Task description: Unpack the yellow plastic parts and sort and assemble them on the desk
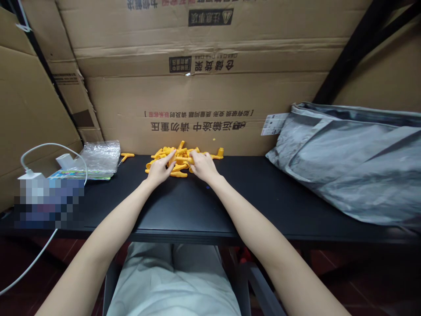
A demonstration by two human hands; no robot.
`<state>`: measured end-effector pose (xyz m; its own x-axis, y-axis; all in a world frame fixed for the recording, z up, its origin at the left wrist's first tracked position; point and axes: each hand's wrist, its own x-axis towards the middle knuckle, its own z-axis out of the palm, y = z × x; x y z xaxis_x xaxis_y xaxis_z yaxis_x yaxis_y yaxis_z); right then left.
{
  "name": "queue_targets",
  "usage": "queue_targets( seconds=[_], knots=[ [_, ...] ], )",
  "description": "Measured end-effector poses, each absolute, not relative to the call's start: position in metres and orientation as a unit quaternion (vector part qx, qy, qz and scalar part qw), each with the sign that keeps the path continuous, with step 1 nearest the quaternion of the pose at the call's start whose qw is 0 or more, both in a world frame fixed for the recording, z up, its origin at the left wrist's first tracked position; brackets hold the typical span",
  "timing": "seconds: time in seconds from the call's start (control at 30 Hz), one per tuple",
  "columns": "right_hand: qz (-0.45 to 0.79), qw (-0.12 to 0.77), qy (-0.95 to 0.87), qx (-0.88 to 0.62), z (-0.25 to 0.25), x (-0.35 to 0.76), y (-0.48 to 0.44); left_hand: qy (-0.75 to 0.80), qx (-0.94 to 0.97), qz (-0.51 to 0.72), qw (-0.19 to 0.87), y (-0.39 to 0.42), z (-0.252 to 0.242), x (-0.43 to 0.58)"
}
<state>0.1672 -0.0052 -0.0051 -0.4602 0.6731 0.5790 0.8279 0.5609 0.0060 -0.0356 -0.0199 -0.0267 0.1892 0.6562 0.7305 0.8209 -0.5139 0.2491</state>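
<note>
A heap of several small yellow plastic pieces (179,151) lies at the far edge of the black table (184,206), against the cardboard. My left hand (160,168) rests on the left side of the heap, fingers stretched forward over the pieces. My right hand (203,165) lies on the right side, fingers curled down onto the pieces. Whether either hand grips a piece is hidden by the fingers. One lone yellow piece (126,155) sits apart to the left.
A clear plastic bag (100,159) lies at the left over a colourful sheet. A white charger (64,160) with its cable stands further left. A large grey bag (348,162) fills the table's right side. Cardboard boxes (204,87) wall the back.
</note>
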Motion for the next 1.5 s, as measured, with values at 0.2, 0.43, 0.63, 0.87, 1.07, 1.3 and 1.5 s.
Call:
queue_targets(
  seconds=[0.2, 0.43, 0.63, 0.87, 1.07, 1.3, 1.5],
  knots=[
    [-0.094, 0.267, -0.873, -0.397, -0.006, 0.169, -0.007, -0.489, -0.768, -0.401, 0.103, -0.019, -0.026, -0.039],
    [-0.093, 0.257, -0.871, -0.407, -0.003, 0.167, -0.010, -0.488, -0.767, -0.403, 0.102, -0.018, -0.027, -0.040],
    [-0.116, 0.250, -0.873, -0.403, -0.005, 0.166, -0.008, -0.489, -0.762, -0.411, 0.108, -0.017, -0.027, -0.042],
    [-0.129, 0.269, -0.868, -0.397, -0.006, 0.169, -0.005, -0.493, -0.779, -0.382, 0.072, -0.018, -0.028, -0.042],
    [-0.138, 0.259, -0.856, -0.425, -0.004, 0.165, -0.009, -0.523, -0.770, -0.358, 0.072, -0.020, -0.026, -0.038],
    [-0.118, 0.247, -0.872, -0.406, -0.003, 0.165, -0.013, -0.540, -0.762, -0.346, 0.090, -0.021, -0.025, -0.039],
    [-0.119, 0.256, -0.874, -0.396, -0.003, 0.163, -0.013, -0.602, -0.742, -0.286, 0.075, -0.030, -0.014, -0.035]
  ],
)
